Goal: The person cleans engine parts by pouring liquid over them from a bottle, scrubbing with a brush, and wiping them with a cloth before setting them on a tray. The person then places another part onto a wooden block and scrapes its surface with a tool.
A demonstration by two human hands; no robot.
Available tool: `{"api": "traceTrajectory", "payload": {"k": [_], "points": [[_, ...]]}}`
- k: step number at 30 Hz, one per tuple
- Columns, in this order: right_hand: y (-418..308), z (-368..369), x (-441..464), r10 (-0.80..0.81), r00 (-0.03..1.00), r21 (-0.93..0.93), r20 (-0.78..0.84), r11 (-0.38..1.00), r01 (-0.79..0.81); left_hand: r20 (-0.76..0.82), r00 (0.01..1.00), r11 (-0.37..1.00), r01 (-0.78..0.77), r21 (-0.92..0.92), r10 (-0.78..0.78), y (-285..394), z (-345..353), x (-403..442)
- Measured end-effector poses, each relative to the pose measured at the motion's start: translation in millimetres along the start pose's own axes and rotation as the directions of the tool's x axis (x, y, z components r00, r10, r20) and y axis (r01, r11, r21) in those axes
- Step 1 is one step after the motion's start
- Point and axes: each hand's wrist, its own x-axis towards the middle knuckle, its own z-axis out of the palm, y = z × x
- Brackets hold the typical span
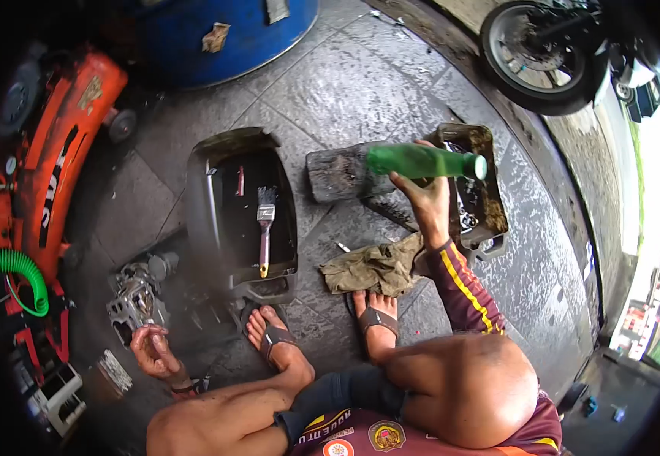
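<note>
My right hand (430,199) is wrapped round a green glass bottle (406,160), which lies almost level with its mouth to the right. The bottle is above a worn block (336,175) and the left edge of a dirty bin (502,220) with small metal parts inside. Low on the left, my left hand (156,354) has its fingers curled at the near end of a metal engine part (128,306). Whatever is between those fingers is too small to make out. A crumpled rag (371,267) lies below my right forearm.
Between my hands stands a dark tray (288,220) with a paintbrush (266,228) in it. An orange floor jack (60,163) and a green coiled hose (22,267) are on the left. A blue drum (227,49) stands ahead, a motorcycle wheel (535,57) far right.
</note>
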Motion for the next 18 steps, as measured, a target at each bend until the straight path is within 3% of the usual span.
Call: {"api": "traceTrajectory", "payload": {"k": [2,4,6,8,10,12,13,14,16,18], "points": [[-5,0,29,-0.07,0.997,-0.153,0.038,0.985,0.075,0.167,0.986,0.979,0.016,-0.203,0.019,25,42,7],[1,2,51,-0.132,0.991,-0.126,0.036,0.983,0.135,0.362,0.929,0.953,0.035,-0.302,0.081,45,80,11],[31,4,93,-0.236,0.971,-0.4,0.035,0.887,0.231,0.529,0.823,0.951,-0.042,-0.307,0.207,65,115,12],[48,9,117,-0.154,0.987,-0.476,0.035,0.866,0.152,0.693,0.71,0.966,0.071,-0.25,0.127,94,138,2],[62,15,124,-0.1,0.993,-0.465,0.064,0.877,0.119,0.862,0.467,0.967,0.052,-0.248,0.196,128,166,-5],[80,22,119,0.037,0.994,-0.432,0.1,0.902,0.01,0.918,0.378,0.966,0.169,-0.197,0.121,127,167,-16],[85,26,116,0.075,0.996,-0.464,0.056,0.885,-0.041,0.938,0.347,0.961,0.265,-0.083,-0.014,130,165,-18],[90,33,113,0.082,0.995,-0.461,0.054,0.886,-0.048,0.94,0.34,0.961,0.266,-0.077,-0.018,128,162,-22],[109,37,111,-0.044,0.999,-0.356,0.017,0.933,0.047,0.897,0.437,0.945,0.316,-0.087,-0.063,120,163,-30],[90,35,97,-0.044,0.998,-0.349,-0.054,0.937,0.023,0.889,0.454,0.955,0.284,-0.079,-0.061,114,162,-30]]}}
